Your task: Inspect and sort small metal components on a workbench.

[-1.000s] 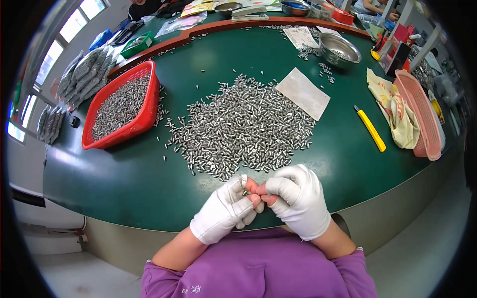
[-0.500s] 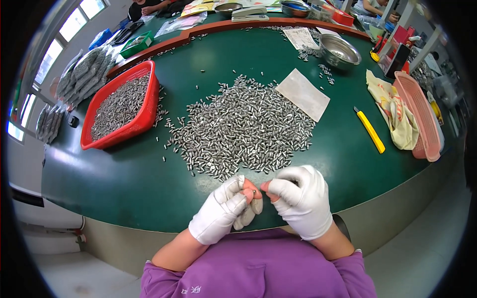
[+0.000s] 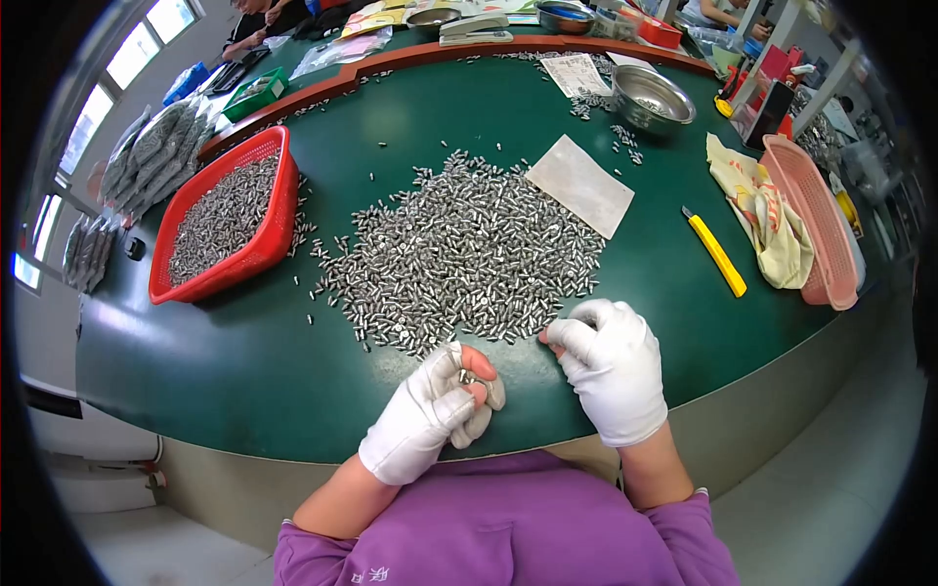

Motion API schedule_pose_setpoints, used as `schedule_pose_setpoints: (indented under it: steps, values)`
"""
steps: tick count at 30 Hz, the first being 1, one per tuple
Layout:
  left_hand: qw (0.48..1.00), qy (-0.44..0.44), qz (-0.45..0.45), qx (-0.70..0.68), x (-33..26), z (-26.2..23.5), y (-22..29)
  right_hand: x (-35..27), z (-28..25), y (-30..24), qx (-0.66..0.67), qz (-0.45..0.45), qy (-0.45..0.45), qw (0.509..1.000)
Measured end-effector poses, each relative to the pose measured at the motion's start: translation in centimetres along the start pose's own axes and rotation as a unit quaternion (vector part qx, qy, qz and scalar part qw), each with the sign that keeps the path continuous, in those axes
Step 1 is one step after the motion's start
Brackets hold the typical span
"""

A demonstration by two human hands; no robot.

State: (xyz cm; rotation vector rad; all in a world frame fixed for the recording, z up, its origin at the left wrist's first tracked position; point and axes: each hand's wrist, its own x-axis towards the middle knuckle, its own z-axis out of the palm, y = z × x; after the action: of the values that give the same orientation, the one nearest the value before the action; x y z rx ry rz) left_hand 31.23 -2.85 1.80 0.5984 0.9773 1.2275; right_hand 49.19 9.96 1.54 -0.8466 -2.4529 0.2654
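Note:
A broad pile of small silvery metal pins (image 3: pixel 469 254), short and pointed, covers the middle of the table. My left hand (image 3: pixel 415 415), in a white glove with bare thumb and forefinger tips, is curled at the pile's near edge, with a few shiny metal pins (image 3: pixel 466 377) showing inside its fingers. My right hand (image 3: pixel 618 376), gloved likewise, is by the pile's near right edge. Its thumb and forefinger are pinched together; whatever they may hold is hidden.
On the left stands a red basket (image 3: pixel 285 210) full of the same pins, beside bagged pins (image 3: pixel 161 151). A pale card (image 3: pixel 583 188) touches the pile's right side. Farther right lie a yellow utility knife (image 3: pixel 716 256), a cloth (image 3: pixel 767 220) and a pink basket (image 3: pixel 806 210); a steel bowl (image 3: pixel 664 119) stands behind.
My right hand has moved away from the left one, rightward and forward to the pile's edge. My left hand stays curled near the table edge, its thumb and forefinger slightly farther apart.

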Motion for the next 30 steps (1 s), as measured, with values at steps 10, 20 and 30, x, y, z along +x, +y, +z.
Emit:
schedule_pose_setpoints:
  steps: [10, 20, 30]
  values:
    - [1.0, 0.01, -0.006, 0.013, 0.0, 0.3, 0.3, -0.2, -0.3, 0.2, 0.042, 0.024, 0.014, 0.999]
    - [0.999, 0.038, 0.005, -0.003, 0.1, 0.9, 0.2, -0.6, -0.2, 0.0, 0.057, 0.016, -0.045, 0.997]
    - [0.997, 0.008, -0.048, 0.057, 0.1, 0.6, 0.7, -0.2, -0.4, -1.0, 0.217, 0.006, -0.034, 0.976]
